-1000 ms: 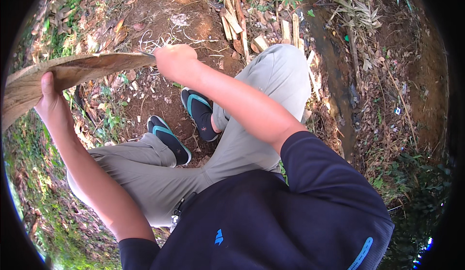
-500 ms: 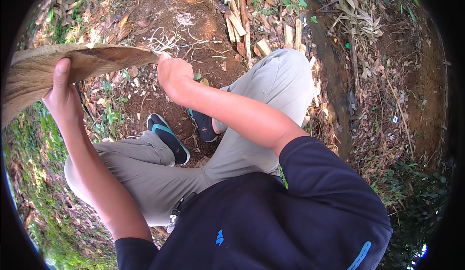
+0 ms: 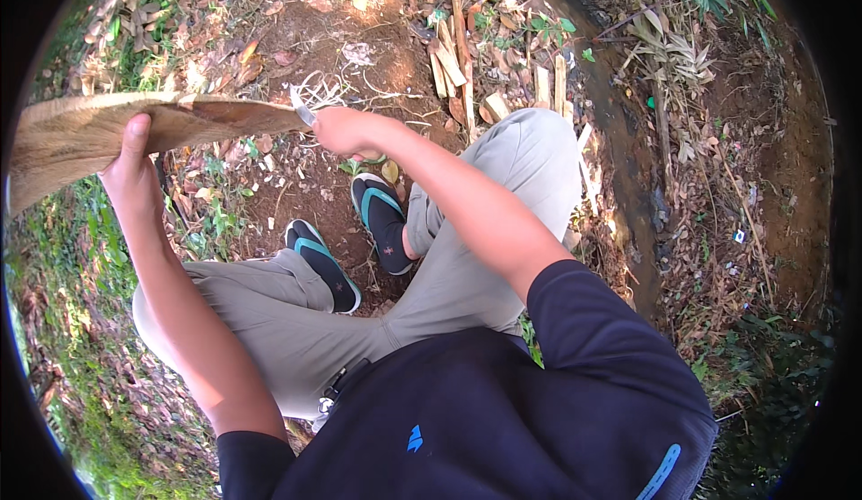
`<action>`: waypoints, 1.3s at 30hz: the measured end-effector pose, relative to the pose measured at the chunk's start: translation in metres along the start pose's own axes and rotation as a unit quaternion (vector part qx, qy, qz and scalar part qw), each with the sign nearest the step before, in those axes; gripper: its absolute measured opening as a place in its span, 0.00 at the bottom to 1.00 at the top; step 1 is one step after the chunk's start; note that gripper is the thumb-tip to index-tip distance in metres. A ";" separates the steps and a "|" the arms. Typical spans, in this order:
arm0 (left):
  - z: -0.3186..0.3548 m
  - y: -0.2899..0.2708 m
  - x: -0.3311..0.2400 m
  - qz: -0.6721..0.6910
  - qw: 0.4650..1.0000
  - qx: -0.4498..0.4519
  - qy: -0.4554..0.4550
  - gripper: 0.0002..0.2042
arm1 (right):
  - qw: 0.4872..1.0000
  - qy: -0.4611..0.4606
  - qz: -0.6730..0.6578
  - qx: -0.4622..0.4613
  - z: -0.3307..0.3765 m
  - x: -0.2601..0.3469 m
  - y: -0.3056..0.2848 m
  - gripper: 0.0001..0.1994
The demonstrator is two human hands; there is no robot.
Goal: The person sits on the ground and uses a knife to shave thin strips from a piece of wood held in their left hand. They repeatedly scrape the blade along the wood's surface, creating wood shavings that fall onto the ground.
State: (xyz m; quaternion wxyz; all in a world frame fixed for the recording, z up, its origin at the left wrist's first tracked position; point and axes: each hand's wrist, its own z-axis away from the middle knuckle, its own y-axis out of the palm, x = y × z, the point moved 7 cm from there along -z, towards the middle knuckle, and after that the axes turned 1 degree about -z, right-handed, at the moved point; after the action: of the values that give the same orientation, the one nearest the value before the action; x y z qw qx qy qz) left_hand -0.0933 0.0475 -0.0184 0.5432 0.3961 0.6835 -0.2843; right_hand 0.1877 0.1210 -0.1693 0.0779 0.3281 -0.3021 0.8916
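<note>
Holding the board (image 3: 76, 132) far left in the left hand (image 3: 133, 166) (thumb in front, other fingers hidden), apparently for steadiness; gripping a knife (image 3: 303, 110) in the right hand (image 3: 348, 132) with curled fingers, aligning it with the board's right end.

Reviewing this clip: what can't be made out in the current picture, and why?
Head view: most fingers of the left grip, hidden behind the brown curved piece.
Head view: that piece's left end, cut off by the dark picture rim.
Head view: the held end of the blade, covered by the right grip.
Head view: the number of pale strips, too thin and tangled to count.
</note>
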 end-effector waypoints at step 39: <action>-0.001 -0.001 -0.020 -0.045 0.996 -0.075 0.024 0.21 | 0.925 0.079 -0.367 -0.051 0.042 -0.034 -0.047 0.11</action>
State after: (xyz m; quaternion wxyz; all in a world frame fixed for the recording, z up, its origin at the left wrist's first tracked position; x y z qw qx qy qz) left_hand -0.0922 0.0432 0.0012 0.5411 0.3299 0.7330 -0.2472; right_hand 0.2527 0.1367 -0.1427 0.4402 0.3404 -0.1984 0.8069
